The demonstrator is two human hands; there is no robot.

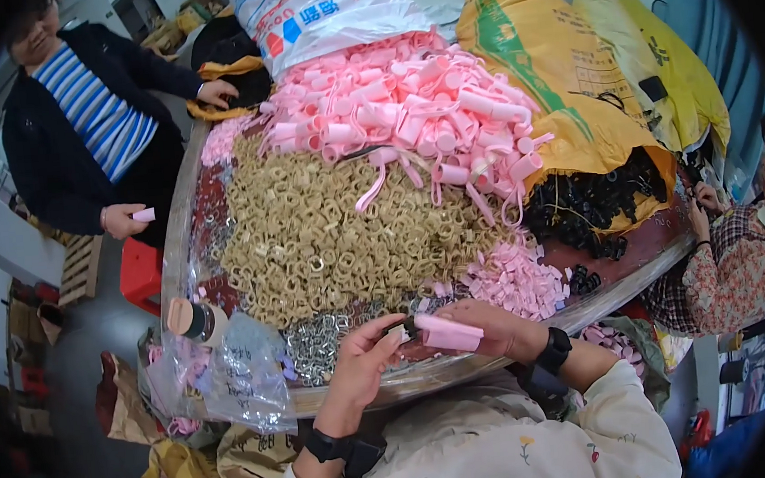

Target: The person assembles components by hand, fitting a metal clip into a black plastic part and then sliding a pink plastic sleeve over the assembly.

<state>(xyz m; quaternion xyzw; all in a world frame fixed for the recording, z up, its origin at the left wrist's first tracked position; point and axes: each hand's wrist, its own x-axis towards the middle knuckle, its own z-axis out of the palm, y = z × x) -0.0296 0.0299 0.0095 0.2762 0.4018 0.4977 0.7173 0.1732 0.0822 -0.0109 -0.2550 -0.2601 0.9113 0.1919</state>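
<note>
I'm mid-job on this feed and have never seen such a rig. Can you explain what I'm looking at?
There is no machine: a person works with two bare hands. The single picture comes from a wide fisheye camera on their head, looking down, so straight edges bend near the rim. On the dark red table lie pink tube-shaped parts, tan ring-like parts, silvery metal pieces, small pink pieces and black parts at the mouth of a yellow sack. The right hand holds a pink piece; the left hand is at something small and dark beside it, too small to identify.
</note>
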